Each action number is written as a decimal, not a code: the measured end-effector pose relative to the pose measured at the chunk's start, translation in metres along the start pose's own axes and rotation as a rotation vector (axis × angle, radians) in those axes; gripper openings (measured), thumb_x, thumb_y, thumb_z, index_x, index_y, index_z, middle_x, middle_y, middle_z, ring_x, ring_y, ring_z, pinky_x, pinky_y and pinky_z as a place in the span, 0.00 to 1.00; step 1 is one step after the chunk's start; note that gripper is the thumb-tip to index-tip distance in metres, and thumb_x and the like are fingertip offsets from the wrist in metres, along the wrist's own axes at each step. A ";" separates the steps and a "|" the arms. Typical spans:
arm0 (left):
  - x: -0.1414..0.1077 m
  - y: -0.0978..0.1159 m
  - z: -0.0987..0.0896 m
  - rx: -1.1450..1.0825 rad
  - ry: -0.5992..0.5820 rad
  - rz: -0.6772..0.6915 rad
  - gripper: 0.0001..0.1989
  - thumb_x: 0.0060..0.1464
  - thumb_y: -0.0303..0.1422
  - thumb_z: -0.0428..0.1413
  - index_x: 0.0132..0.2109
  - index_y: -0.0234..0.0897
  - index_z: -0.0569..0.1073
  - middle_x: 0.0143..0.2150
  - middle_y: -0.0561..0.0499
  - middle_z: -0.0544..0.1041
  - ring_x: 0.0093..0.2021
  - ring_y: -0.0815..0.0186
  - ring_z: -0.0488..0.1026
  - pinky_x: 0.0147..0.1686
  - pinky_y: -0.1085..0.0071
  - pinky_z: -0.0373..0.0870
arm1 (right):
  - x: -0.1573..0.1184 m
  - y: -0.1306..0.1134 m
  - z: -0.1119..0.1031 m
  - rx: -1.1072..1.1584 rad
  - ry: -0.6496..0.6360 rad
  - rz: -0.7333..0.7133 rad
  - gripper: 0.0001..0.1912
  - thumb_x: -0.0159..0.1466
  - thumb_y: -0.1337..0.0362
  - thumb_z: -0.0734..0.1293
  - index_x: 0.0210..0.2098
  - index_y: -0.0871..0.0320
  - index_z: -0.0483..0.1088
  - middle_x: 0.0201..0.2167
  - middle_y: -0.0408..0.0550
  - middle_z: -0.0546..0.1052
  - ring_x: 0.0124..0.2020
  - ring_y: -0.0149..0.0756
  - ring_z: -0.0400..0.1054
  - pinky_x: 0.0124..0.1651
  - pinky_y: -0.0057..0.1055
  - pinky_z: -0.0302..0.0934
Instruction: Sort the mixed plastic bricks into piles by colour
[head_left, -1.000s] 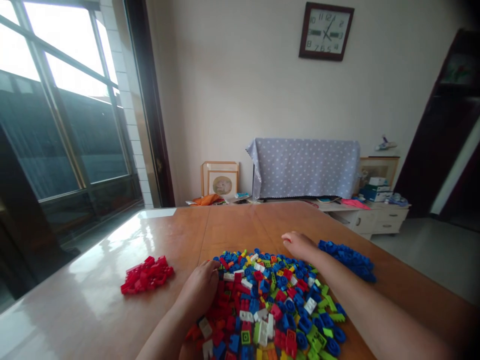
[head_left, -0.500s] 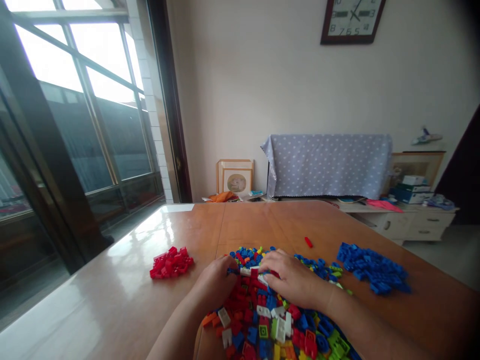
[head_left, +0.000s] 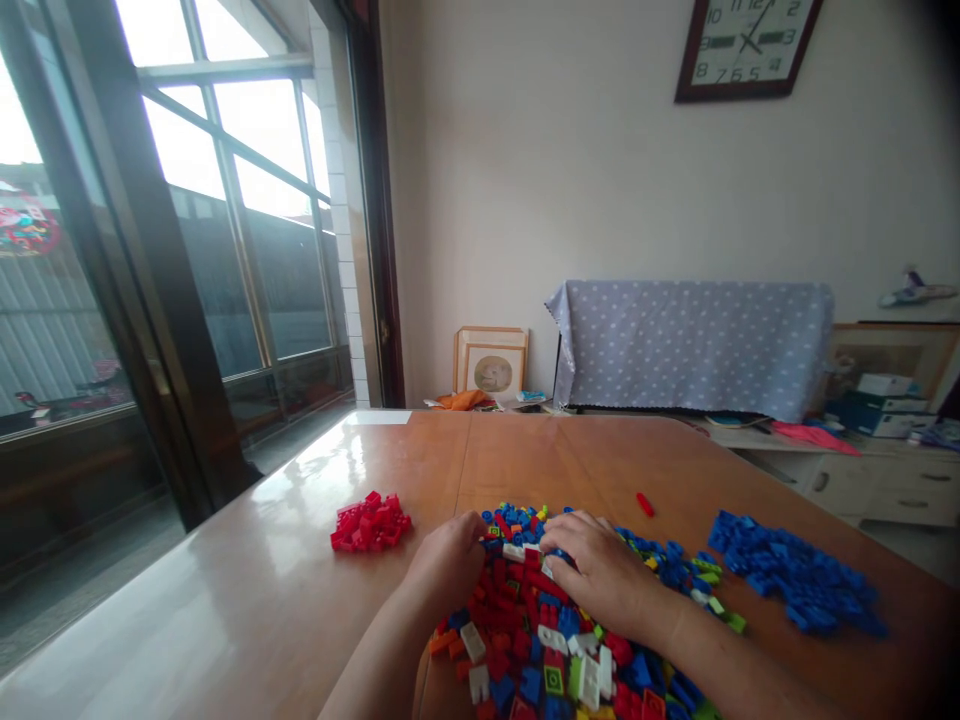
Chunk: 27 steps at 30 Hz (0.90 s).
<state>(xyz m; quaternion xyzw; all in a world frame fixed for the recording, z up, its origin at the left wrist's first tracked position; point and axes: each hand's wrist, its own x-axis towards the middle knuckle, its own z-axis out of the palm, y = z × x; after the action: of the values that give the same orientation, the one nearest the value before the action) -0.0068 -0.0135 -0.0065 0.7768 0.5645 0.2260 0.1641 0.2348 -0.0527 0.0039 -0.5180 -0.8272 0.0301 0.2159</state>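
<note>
Toy bricks (head_left: pixel 522 640) in red, blue, white, green, yellow and orange lay in a broad mixed heap on the near part of a shiny brown wooden table (head_left: pixel 540 450), right in front of the person. The person's left hand (head_left: pixel 451 560) rested at the heap's left edge, its fingers curled inward; whether it gripped a brick could not be told. The right hand (head_left: pixel 596 560) lay over the heap's upper middle, palm down, fingers bent and thumb a little apart, with its fingertips among the bricks; its hold could not be made out either. Left of the heap, well apart, sat a small red pile (head_left: pixel 371 523). To the right stretched a larger blue pile (head_left: pixel 791 575). One red brick (head_left: pixel 645 504) lay alone beyond the right hand. Behind the table, a spotted grey cloth (head_left: pixel 690 345) hung below a wall clock (head_left: pixel 750 50).
</note>
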 end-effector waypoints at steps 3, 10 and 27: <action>0.000 0.000 -0.003 0.015 -0.001 -0.050 0.14 0.52 0.25 0.49 0.44 0.42 0.75 0.44 0.48 0.81 0.43 0.61 0.76 0.36 0.74 0.63 | 0.014 -0.008 -0.003 -0.012 -0.014 -0.027 0.10 0.65 0.64 0.63 0.41 0.51 0.76 0.46 0.47 0.78 0.49 0.42 0.66 0.52 0.37 0.56; 0.001 -0.005 -0.005 0.067 -0.011 -0.093 0.15 0.53 0.25 0.49 0.45 0.41 0.74 0.46 0.48 0.81 0.44 0.61 0.76 0.37 0.73 0.64 | 0.072 -0.019 0.013 -0.126 -0.096 0.008 0.13 0.63 0.64 0.62 0.43 0.51 0.76 0.53 0.48 0.74 0.55 0.44 0.63 0.55 0.39 0.54; 0.000 -0.004 -0.005 0.108 -0.053 -0.101 0.12 0.54 0.29 0.50 0.43 0.42 0.74 0.45 0.47 0.81 0.45 0.59 0.77 0.37 0.72 0.65 | 0.096 -0.013 0.051 -0.076 -0.136 -0.011 0.08 0.56 0.68 0.66 0.34 0.53 0.75 0.41 0.46 0.77 0.52 0.43 0.64 0.52 0.37 0.52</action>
<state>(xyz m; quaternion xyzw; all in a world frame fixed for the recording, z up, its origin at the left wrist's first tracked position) -0.0134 -0.0124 -0.0042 0.7607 0.6098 0.1660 0.1478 0.1683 0.0337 -0.0069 -0.5178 -0.8434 0.0327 0.1396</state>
